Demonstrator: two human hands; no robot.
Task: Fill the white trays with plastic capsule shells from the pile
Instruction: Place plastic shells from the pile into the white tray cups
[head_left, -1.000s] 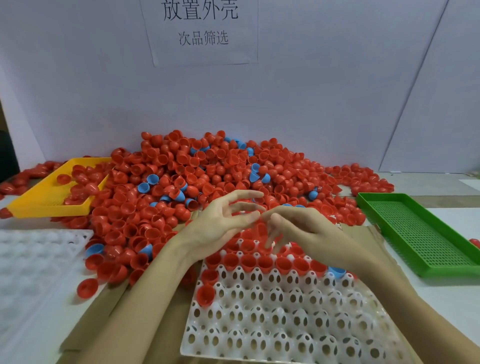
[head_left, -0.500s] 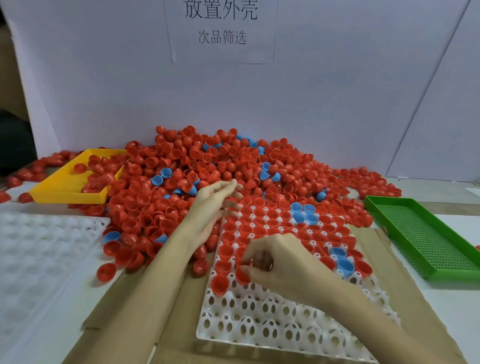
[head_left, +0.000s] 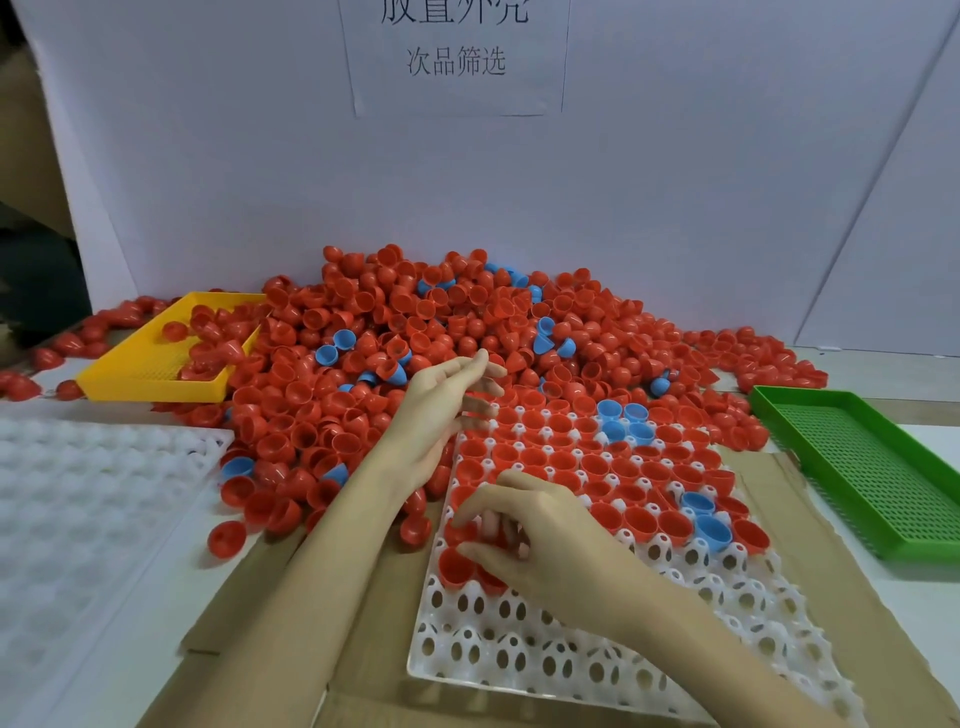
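Observation:
A big pile of red and a few blue capsule shells (head_left: 415, 322) lies against the back wall. In front of it, a white tray (head_left: 571, 654) on cardboard has its far rows filled with shells, while its near rows show bare holes. My right hand (head_left: 540, 540) is over the tray's left side at the edge of the filled rows, fingers curled round red shells (head_left: 462, 535). My left hand (head_left: 441, 410) stretches flat with straight fingers over the tray's far left corner, at the pile's edge, holding nothing.
A second white tray (head_left: 78, 499) lies at the left. A yellow tray (head_left: 150, 384) half buried in shells sits at the back left, and a green mesh tray (head_left: 857, 467) at the right. Loose red shells (head_left: 226, 538) lie on the table beside the cardboard (head_left: 249, 587).
My right hand has come back from the pile's edge to the tray's near left rows with red shells in its fingers. My left hand stays at the pile's edge.

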